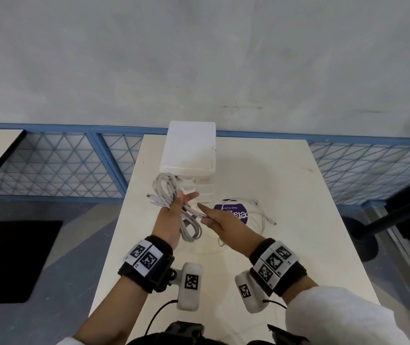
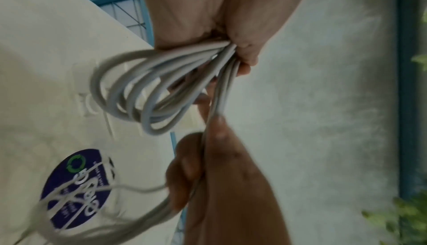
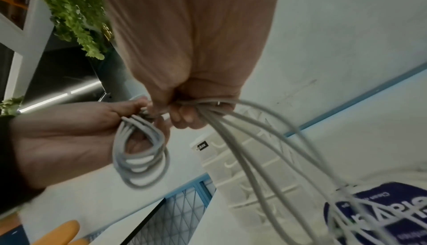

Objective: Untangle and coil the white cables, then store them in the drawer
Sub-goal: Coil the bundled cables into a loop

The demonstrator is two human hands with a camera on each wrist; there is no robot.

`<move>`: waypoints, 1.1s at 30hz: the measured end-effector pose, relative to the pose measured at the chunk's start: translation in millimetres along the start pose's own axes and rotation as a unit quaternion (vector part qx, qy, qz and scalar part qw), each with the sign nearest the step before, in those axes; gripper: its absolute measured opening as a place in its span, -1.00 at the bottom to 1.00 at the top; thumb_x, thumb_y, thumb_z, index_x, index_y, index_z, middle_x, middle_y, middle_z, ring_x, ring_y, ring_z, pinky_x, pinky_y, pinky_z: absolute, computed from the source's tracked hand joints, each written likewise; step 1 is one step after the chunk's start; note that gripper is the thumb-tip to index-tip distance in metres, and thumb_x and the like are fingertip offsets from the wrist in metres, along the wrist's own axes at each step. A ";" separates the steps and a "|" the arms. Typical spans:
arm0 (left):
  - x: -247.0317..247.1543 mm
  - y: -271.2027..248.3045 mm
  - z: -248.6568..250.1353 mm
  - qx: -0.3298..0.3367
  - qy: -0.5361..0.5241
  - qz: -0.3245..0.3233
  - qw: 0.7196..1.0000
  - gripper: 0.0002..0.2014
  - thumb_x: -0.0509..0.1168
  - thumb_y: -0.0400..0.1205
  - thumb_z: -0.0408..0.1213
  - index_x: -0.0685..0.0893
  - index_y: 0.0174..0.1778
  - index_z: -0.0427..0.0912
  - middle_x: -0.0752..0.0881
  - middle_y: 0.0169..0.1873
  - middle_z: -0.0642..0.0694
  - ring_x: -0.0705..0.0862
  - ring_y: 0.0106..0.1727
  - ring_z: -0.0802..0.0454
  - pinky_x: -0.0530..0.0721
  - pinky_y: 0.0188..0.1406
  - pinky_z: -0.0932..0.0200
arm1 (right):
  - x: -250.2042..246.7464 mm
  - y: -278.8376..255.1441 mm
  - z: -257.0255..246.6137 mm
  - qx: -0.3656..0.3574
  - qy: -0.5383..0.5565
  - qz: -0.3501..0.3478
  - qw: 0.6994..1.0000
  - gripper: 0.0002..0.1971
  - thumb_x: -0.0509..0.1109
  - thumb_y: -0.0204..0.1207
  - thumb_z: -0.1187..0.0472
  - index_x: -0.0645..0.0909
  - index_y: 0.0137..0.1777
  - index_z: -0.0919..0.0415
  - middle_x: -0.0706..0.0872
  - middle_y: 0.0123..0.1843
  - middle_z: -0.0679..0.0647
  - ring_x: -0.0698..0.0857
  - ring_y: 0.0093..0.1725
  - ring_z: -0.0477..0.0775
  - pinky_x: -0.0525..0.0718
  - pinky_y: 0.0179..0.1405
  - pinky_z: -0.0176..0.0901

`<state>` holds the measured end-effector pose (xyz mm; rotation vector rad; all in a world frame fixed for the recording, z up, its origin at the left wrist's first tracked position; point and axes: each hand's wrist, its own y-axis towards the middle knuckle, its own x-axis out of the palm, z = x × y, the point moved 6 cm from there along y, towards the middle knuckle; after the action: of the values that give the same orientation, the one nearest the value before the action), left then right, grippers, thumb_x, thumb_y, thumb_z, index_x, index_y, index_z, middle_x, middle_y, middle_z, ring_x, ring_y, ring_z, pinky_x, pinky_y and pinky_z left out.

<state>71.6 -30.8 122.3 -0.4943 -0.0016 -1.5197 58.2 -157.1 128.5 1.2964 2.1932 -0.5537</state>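
Note:
My left hand (image 1: 180, 204) is raised over the table and grips a coiled white cable (image 1: 171, 192) at its middle, with loops sticking out above and below the fist. Two plugs poke out to the left. My right hand (image 1: 211, 216) pinches strands of the same cable just beside the left hand. The left wrist view shows the coil (image 2: 138, 92) fanning out of the left hand while the right hand (image 2: 226, 176) holds the trailing strands. In the right wrist view those strands (image 3: 254, 157) run down from my right fingers (image 3: 184, 117). The white drawer unit (image 1: 189, 150) stands behind, drawers closed.
A second, thinner white cable (image 1: 272, 222) lies loose on the table (image 1: 286, 245) to the right, partly over a round purple sticker (image 1: 233, 211). A blue mesh railing (image 1: 74, 165) runs behind the table. Floor drops away on both sides.

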 end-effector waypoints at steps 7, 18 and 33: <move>-19.8 1.8 34.0 0.036 -0.203 0.026 0.978 -0.61 -0.01 0.73 -0.11 0.39 -0.42 -0.14 0.50 -0.72 0.03 0.62 -0.55 0.05 0.77 -0.22 0.11 | -6.8 -9.7 23.8 0.016 0.035 -0.009 0.999 -0.58 0.13 0.68 0.10 0.32 0.53 0.03 0.73 0.26 0.12 0.66 0.24 -0.06 0.54 0.35 -0.23; -53.0 7.7 63.8 0.111 -0.220 0.059 0.968 -0.64 0.00 0.72 -0.10 0.42 -0.39 -0.07 0.32 -0.72 0.12 0.30 -0.69 0.19 0.47 -0.60 0.34 | -29.0 -19.2 25.0 0.040 -0.023 -0.038 0.998 -0.76 0.17 0.67 0.15 0.62 0.06 0.26 0.66 -0.10 0.33 0.57 -0.12 0.16 0.51 -0.08 -0.38; -0.1 4.0 43.8 0.110 0.163 -0.039 0.980 -0.82 0.13 0.68 -0.28 0.44 -0.25 -0.06 0.45 -0.49 -0.02 0.45 -0.49 0.15 0.44 -0.34 0.18 | 17.3 -32.7 -45.8 -0.172 -0.351 -0.246 0.887 -0.75 0.11 0.68 0.13 0.55 0.19 0.21 0.73 0.07 0.22 0.68 0.02 0.33 0.62 0.00 0.14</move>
<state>88.6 -17.2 160.5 -0.0658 0.0651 -1.6391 11.7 -133.6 155.8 0.2574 1.8465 -0.6502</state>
